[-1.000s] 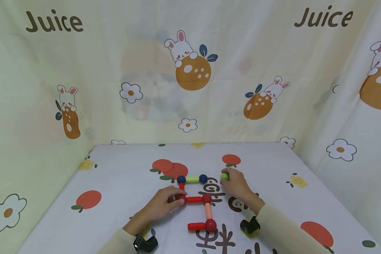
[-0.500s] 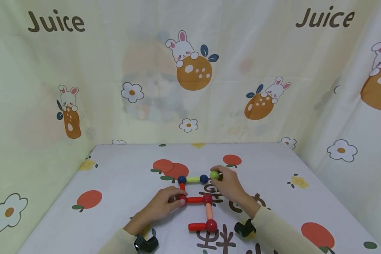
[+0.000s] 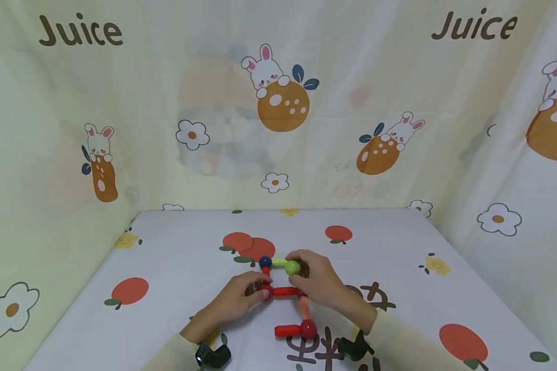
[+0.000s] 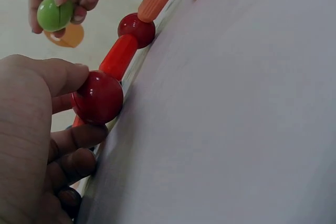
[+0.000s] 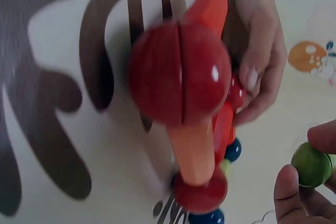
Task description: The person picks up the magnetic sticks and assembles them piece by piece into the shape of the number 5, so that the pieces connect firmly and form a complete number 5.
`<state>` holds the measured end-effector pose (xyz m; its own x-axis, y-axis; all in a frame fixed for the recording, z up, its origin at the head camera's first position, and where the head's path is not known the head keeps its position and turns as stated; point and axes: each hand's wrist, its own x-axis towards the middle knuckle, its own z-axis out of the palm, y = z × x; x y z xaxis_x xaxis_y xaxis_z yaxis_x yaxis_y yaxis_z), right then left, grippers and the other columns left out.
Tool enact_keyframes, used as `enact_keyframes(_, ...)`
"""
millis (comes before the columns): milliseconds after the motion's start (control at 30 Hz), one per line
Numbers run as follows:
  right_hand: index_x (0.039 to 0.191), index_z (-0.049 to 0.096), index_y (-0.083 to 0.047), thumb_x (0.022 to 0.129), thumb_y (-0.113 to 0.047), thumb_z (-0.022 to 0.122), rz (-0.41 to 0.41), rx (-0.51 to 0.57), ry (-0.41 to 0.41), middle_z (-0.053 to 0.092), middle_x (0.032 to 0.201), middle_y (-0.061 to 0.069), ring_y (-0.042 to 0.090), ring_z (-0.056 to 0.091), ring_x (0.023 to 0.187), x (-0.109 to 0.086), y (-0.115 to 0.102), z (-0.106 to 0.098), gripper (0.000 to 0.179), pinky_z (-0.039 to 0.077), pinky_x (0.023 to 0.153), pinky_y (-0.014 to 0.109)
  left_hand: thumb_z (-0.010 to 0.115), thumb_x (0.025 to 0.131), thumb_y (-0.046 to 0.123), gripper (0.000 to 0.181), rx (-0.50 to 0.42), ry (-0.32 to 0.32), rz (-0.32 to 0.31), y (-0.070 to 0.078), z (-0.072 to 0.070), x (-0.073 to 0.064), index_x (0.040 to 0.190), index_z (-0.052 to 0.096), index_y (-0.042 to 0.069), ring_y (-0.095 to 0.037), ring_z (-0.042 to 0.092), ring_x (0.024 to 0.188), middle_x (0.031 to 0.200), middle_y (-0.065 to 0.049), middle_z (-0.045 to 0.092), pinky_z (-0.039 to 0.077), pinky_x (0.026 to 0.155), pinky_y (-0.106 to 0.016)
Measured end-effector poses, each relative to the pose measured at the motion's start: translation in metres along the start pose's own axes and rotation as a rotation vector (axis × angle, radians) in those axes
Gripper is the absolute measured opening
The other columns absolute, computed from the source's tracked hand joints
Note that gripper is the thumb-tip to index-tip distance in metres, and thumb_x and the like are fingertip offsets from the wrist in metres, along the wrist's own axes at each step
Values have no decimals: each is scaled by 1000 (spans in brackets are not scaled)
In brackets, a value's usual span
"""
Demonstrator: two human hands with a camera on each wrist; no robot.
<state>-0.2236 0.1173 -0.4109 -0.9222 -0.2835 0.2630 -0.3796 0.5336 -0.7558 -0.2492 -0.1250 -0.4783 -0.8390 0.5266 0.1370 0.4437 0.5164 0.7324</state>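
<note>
A zigzag of balls and short sticks lies on the table. My left hand (image 3: 236,298) pinches its left red ball (image 4: 98,98) between thumb and fingers. From that ball, one red stick (image 3: 284,291) runs right and another runs back to a blue ball (image 3: 265,262). A yellow-green stick (image 3: 279,262) extends from the blue one; a second blue ball (image 5: 207,217) is hidden behind my right hand in the head view. My right hand (image 3: 322,281) pinches a loose green ball (image 3: 292,267), held up over the figure. An orange stick (image 3: 305,307) leads to the front red ball (image 3: 308,329).
Another red stick (image 3: 287,331) points left from the front red ball. The white tablecloth (image 3: 176,247) carries printed fruit and dark lettering. A curtain (image 3: 213,93) with rabbit prints hangs behind the table. Dark bands (image 3: 213,355) sit on both wrists.
My right hand has carried the green ball leftward, from right of the figure to over its back right part. The left hand has stayed on the red ball.
</note>
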Motion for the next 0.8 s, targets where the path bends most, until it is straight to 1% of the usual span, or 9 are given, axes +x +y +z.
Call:
enact_keyframes(133, 120, 66, -8, 86, -1, 72, -53, 17, -62, 63, 103, 1, 18, 58, 86, -5, -6, 4, 35, 54, 74, 24, 65, 99, 26, 29, -17, 3, 3, -1, 0, 1, 128, 67, 22, -13, 56, 85, 103, 12, 63, 49, 73, -26)
enact_keyframes(267, 121, 66, -8, 86, -1, 73, -80, 39, -120, 65, 104, -1, 18, 60, 86, -9, -11, 8, 36, 54, 74, 25, 64, 100, 25, 27, -24, 2, -2, -3, 1, 1, 126, 67, 24, -13, 56, 85, 101, 12, 63, 49, 73, -26)
enact_keyframes(400, 120, 66, -10, 87, -4, 76, -79, 32, -173, 67, 110, -1, 18, 60, 91, -11, -17, 10, 35, 55, 78, 28, 64, 100, 26, 23, -25, 6, 3, -3, 1, 1, 123, 67, 27, -13, 56, 84, 98, 11, 62, 48, 72, -26)
enact_keyframes(533, 121, 67, -10, 89, -11, 77, -78, 29, -235, 67, 113, -3, 17, 59, 97, -15, -21, 12, 34, 54, 83, 30, 63, 100, 26, 23, -23, 6, 20, -3, 0, 0, 123, 67, 27, -13, 55, 80, 94, 10, 61, 47, 69, -24)
enact_keyframes(667, 118, 68, -13, 89, -17, 79, -91, 39, -305, 66, 102, -8, 15, 60, 93, -17, -24, 15, 31, 51, 78, 27, 62, 101, 26, 22, -14, 8, 25, -3, 0, 1, 122, 68, 28, -12, 55, 79, 93, 10, 60, 46, 68, -24)
enact_keyframes(800, 113, 69, -19, 88, -23, 80, -91, 12, -394, 64, 94, -13, 13, 60, 90, -19, -26, 19, 28, 49, 75, 25, 61, 101, 27, 20, -19, -1, 5, -3, -1, 1, 119, 68, 31, -12, 54, 80, 94, 10, 61, 46, 70, -25)
